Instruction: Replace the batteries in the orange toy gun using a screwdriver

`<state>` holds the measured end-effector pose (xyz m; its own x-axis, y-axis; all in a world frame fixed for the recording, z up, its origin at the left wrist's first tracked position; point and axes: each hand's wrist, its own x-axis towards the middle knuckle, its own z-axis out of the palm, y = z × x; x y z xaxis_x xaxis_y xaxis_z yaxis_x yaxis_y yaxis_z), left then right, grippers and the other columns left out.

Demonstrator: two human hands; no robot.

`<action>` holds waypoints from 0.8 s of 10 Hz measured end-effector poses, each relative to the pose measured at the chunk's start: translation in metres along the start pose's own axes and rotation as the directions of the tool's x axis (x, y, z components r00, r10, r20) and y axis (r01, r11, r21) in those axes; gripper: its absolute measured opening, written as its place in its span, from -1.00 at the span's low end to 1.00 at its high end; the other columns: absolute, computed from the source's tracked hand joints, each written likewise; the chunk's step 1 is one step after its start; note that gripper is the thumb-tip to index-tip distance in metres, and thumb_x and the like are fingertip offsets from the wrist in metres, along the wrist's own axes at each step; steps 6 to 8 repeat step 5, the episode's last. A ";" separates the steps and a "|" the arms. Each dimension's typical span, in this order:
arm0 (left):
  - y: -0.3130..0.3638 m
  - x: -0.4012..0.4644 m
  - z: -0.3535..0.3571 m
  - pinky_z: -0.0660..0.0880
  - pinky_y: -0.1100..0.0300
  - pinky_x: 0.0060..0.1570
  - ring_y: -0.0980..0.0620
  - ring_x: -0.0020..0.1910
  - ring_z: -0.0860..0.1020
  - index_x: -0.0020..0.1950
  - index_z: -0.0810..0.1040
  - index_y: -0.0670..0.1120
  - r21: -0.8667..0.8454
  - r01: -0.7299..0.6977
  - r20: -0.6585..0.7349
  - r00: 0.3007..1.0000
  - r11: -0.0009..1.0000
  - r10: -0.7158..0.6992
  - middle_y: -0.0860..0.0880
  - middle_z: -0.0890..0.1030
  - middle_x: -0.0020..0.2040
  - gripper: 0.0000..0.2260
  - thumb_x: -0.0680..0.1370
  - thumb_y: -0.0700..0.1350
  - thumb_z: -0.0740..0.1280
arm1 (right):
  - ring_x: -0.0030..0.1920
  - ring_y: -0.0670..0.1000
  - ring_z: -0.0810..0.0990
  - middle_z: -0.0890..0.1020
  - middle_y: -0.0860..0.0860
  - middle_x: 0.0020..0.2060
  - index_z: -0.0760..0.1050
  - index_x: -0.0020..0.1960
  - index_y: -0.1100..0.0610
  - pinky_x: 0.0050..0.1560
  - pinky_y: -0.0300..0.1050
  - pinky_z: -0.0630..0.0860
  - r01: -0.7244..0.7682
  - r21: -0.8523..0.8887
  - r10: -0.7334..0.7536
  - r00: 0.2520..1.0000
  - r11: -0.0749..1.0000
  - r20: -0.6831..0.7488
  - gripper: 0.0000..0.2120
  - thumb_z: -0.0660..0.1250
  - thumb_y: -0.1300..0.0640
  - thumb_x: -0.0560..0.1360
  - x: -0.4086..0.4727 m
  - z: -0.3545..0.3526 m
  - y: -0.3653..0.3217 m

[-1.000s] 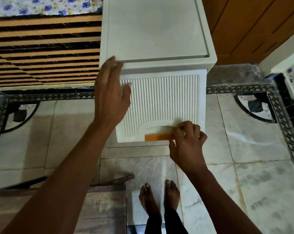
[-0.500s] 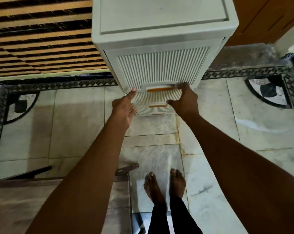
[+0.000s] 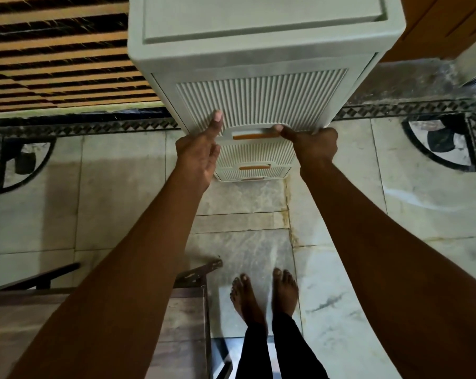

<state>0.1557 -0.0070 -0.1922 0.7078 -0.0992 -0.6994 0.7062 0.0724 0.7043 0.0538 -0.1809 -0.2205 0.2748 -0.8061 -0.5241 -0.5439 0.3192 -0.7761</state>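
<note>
No toy gun, screwdriver or batteries are in view. A white plastic drawer cabinet (image 3: 258, 50) stands on the floor in front of me, with ribbed drawer fronts and orange handle strips. The top drawer (image 3: 261, 99) sits flush in the cabinet. My left hand (image 3: 200, 154) is at its lower left corner, thumb pressed flat on the ribbed front and fingers loosely curled. My right hand (image 3: 314, 146) curls around the drawer's lower edge, its thumb at the right end of the orange handle (image 3: 254, 136). Two lower drawers (image 3: 254, 166) show between my hands.
A striped brown and black mat (image 3: 62, 58) lies left of the cabinet. A wooden door (image 3: 433, 28) is at the back right. A dark wooden bench (image 3: 182, 318) stands at the lower left beside my bare feet (image 3: 264, 294) on the marble floor.
The top drawer stuck out a second ago and now sits flush. My left hand came down from the cabinet top to the drawer front. My right hand stayed at the handle.
</note>
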 end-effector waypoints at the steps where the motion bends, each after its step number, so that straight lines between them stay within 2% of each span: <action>1: -0.001 0.002 0.004 0.53 0.03 0.37 -0.09 0.36 0.54 0.10 0.49 -0.07 0.010 -0.002 -0.004 1.000 1.000 0.002 -0.09 0.58 0.31 -0.54 0.36 -0.01 0.64 | 0.41 0.25 0.53 0.53 0.17 0.36 0.39 0.35 0.24 0.35 0.22 0.59 -0.014 -0.042 0.015 1.000 0.999 0.012 -0.07 0.73 -0.17 0.21 0.006 0.006 -0.001; 2: 0.002 0.001 0.008 0.53 0.00 0.37 -0.09 0.31 0.55 0.13 0.47 -0.07 -0.005 -0.007 -0.017 1.000 1.000 0.007 -0.11 0.58 0.29 -0.54 0.39 -0.02 0.63 | 0.32 0.26 0.60 0.54 0.17 0.32 0.40 0.33 0.24 0.25 0.22 0.64 -0.019 -0.050 0.022 0.999 0.999 0.043 -0.11 0.71 -0.20 0.24 0.009 0.012 -0.001; 3: -0.001 -0.006 0.009 0.53 -0.03 0.37 -0.10 0.31 0.57 0.29 0.49 -0.14 0.000 -0.018 -0.019 1.000 1.000 0.018 -0.13 0.59 0.30 -0.47 0.43 -0.01 0.60 | 0.31 0.22 0.59 0.56 0.15 0.32 0.43 0.39 0.23 0.27 0.22 0.64 -0.031 -0.022 0.033 0.996 0.999 0.080 -0.14 0.68 -0.20 0.31 0.003 0.008 0.006; 4: 0.003 -0.019 0.004 0.55 0.01 0.33 -0.06 0.30 0.57 0.29 0.55 -0.08 0.082 -0.055 -0.019 0.998 0.995 0.057 -0.07 0.60 0.32 -0.56 0.48 -0.02 0.58 | 0.24 0.14 0.65 0.64 0.12 0.27 0.47 0.42 0.13 0.26 0.23 0.64 -0.021 0.030 0.018 0.994 0.999 0.109 -0.31 0.65 -0.05 0.41 -0.019 -0.008 0.001; 5: 0.010 -0.044 -0.010 0.57 0.00 0.28 0.01 0.22 0.62 0.34 0.57 -0.05 0.250 -0.175 -0.070 0.978 0.952 0.198 -0.01 0.63 0.28 -0.57 0.49 -0.08 0.57 | 0.09 0.07 0.73 0.74 0.07 0.07 0.61 0.20 0.05 0.22 0.23 0.66 0.038 0.078 -0.048 0.991 0.996 0.127 -0.62 0.58 0.03 0.42 -0.066 -0.031 -0.007; 8: 0.010 -0.044 -0.010 0.57 0.00 0.28 0.01 0.22 0.62 0.34 0.57 -0.05 0.250 -0.175 -0.070 0.978 0.952 0.198 -0.01 0.63 0.28 -0.57 0.49 -0.08 0.57 | 0.09 0.07 0.73 0.74 0.07 0.07 0.61 0.20 0.05 0.22 0.23 0.66 0.038 0.078 -0.048 0.991 0.996 0.127 -0.62 0.58 0.03 0.42 -0.066 -0.031 -0.007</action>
